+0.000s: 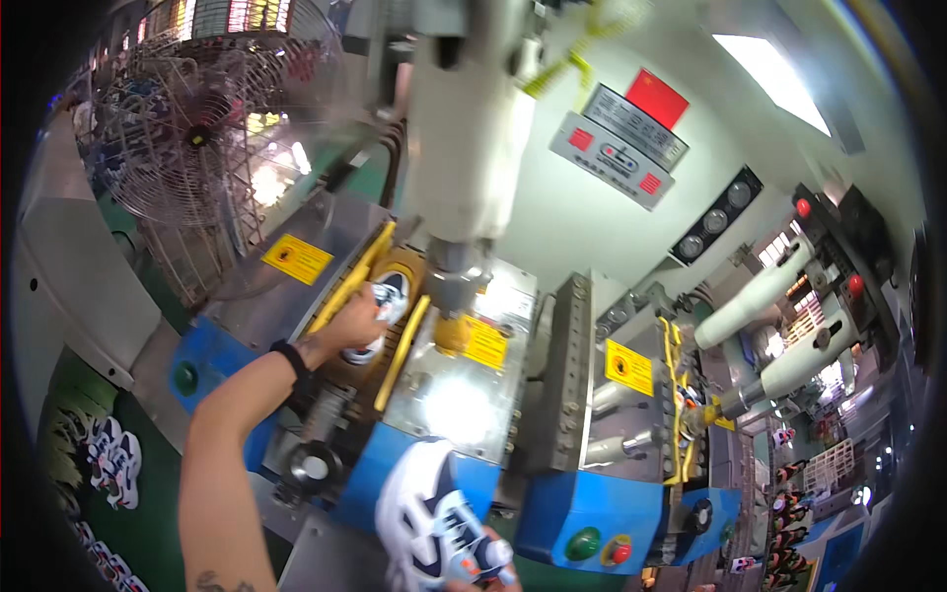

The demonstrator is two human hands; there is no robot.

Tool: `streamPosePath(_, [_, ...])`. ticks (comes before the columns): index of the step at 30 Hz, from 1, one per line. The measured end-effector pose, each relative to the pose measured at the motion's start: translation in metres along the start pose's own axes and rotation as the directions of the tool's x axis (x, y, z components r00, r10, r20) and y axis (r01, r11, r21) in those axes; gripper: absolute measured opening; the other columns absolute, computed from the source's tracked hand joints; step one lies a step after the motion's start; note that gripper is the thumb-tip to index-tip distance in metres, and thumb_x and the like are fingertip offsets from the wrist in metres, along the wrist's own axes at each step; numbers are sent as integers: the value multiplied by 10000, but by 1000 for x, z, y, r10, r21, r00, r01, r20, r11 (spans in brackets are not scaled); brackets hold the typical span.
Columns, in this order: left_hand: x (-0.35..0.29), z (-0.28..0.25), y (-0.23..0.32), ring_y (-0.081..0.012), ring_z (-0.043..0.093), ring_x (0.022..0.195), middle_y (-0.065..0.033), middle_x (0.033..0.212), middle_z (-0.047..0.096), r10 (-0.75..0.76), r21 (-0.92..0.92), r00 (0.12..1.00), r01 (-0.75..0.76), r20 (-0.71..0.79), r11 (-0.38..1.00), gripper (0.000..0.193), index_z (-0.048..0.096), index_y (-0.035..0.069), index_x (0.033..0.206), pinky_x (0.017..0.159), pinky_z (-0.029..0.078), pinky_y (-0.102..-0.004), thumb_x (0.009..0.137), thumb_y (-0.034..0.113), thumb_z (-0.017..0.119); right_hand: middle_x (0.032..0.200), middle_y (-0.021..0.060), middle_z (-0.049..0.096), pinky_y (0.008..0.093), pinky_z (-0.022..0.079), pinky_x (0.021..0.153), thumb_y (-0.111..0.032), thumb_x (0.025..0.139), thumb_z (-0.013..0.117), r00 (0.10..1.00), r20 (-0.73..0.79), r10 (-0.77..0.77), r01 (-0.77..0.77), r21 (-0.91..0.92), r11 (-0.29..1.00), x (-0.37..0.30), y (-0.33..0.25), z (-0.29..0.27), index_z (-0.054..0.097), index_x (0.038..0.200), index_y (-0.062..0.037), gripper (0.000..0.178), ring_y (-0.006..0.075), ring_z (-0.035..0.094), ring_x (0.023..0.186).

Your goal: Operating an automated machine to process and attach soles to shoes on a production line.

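My left hand [357,321], with a dark band at the wrist, reaches into the slot of a press machine. Its fingers are closed on a white and dark sneaker [393,294] that sits between two yellow bars [402,353]. The hand covers the middle of that shoe. Low in the middle, my right hand [501,572] grips a second sneaker [419,508], white with dark navy and orange parts. Most of the right hand is hidden behind this shoe or cut off by the lower edge. A thick press column [459,266] stands just right of the left hand.
A second press station [631,434] stands to the right, with a green button [583,544] and a red button [620,554] on its blue front. A large wire fan [197,138] is at the far left. Several more sneakers [116,459] lie at the lower left.
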State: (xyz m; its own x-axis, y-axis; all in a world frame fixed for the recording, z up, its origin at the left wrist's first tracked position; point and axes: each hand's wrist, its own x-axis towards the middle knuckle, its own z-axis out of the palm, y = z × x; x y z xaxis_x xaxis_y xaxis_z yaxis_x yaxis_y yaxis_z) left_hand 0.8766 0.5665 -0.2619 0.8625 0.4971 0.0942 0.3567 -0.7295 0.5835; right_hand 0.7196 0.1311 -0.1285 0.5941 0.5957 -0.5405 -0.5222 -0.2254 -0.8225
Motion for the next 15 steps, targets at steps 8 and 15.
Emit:
streamPosePath(8, [-165, -137, -6, -176, 518, 1097, -124, 1249, 506, -156, -958, 980, -73, -120, 275, 749, 293, -3, 1381, 935, 432, -344, 760, 100, 699, 1113, 61, 605, 296, 503, 825, -177, 879, 618, 998, 1, -62, 60, 250, 966, 130, -66, 76, 494, 1238, -24, 409, 140, 605, 958])
streamPosePath(15, [-442, -86, -121, -316, 487, 1184, -185, 1352, 401, -641, -938, 688, -196, -340, 286, 688, 219, -1, 1413, 963, 454, -444, 843, 188, 555, 1182, 276, 460, 489, 450, 836, -233, 824, 628, 852, -283, -439, 169, -647, 744, 404, -103, 113, 374, 1227, 81, 571, 384, 550, 992])
